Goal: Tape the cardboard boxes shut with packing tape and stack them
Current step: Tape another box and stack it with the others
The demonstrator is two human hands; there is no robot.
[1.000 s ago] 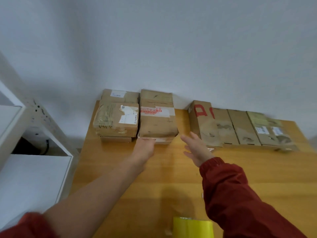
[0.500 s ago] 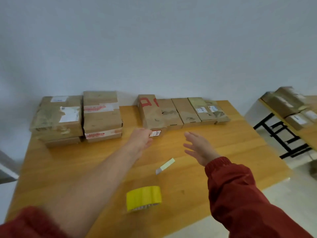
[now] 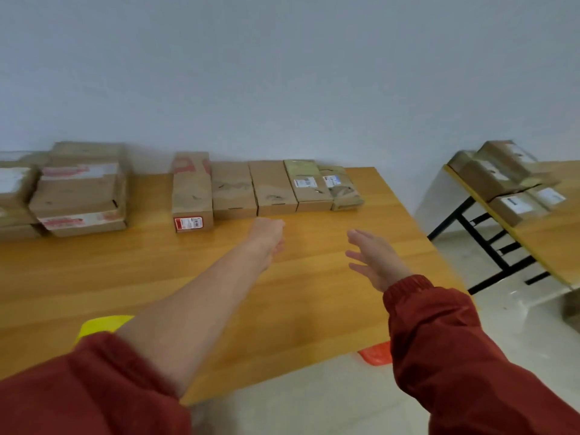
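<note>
Several flat cardboard boxes [image 3: 271, 191] lie side by side along the back of the wooden table [image 3: 314, 309]. The leftmost one, with red print [image 3: 192, 196], stands taller. Two stacks of boxes [image 3: 80, 196] sit at the far left. My left hand [image 3: 270, 235] hovers just in front of the row with its fingers curled loosely and holds nothing. My right hand [image 3: 375, 260] hangs over the table to the right, fingers straight and spread. A yellow roll of packing tape [image 3: 100, 324] lies near the front left, partly hidden by my left arm.
A second table [image 3: 546, 246] with black legs stands to the right and carries several more boxes [image 3: 502, 177]. An orange object [image 3: 376, 354] lies on the floor under the table's front edge. A grey wall rises behind the boxes.
My view swung right, away from the left stacks toward the row of boxes and the second table. Both hands moved right along the table. The tape roll slid to the lower left of view.
</note>
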